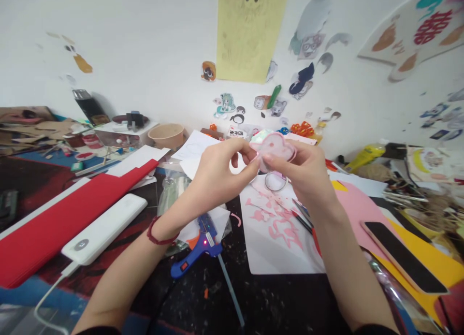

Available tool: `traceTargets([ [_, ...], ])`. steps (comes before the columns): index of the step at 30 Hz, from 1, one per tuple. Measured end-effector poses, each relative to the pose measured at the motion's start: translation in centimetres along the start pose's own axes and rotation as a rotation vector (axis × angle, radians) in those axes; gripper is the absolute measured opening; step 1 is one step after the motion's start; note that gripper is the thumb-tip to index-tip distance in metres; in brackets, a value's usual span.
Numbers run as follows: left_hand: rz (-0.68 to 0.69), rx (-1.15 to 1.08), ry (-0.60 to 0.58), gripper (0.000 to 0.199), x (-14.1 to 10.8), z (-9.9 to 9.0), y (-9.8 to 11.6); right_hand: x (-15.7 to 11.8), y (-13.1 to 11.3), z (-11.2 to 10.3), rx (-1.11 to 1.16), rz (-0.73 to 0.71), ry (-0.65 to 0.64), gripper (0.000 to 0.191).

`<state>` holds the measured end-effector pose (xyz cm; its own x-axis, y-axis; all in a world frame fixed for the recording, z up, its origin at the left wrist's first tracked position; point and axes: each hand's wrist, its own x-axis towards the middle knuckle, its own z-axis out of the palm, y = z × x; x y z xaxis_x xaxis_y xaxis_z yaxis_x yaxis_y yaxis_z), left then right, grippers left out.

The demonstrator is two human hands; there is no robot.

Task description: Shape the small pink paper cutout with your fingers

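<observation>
The pink cut-out [274,151] looks like matt craft foam; the hot glue gun [197,250] is glossy blue plastic, the power bank [103,228] smooth white plastic.

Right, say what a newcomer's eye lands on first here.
Dead centre, the left hand and right hand pinch a pink cut-out with a darker rim. Below the left wrist lies a blue glue gun with a lit red light, and a long red board fills the table's left side. High on the white wall hangs a large yellow drawing.
</observation>
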<state>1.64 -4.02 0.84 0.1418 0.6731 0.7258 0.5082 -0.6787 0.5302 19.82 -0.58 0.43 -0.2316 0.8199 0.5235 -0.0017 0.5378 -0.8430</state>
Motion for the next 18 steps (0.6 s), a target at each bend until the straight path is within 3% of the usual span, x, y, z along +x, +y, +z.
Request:
traceTargets([
  [5,0.000,-0.058,0.021,0.009,-0.11,0.23,0.14,-0.11,0.42,0.34,0.008,-0.024,0.067,0.017],
  [13,-0.057,-0.154,0.090,0.005,-0.01,0.00,0.00,-0.52,-0.21,0.47,0.062,0.025,-0.033,0.019],
  [18,-0.049,-0.134,0.069,0.004,-0.06,-0.02,0.10,-0.72,-0.44,0.79,-0.003,-0.014,0.039,0.017],
])
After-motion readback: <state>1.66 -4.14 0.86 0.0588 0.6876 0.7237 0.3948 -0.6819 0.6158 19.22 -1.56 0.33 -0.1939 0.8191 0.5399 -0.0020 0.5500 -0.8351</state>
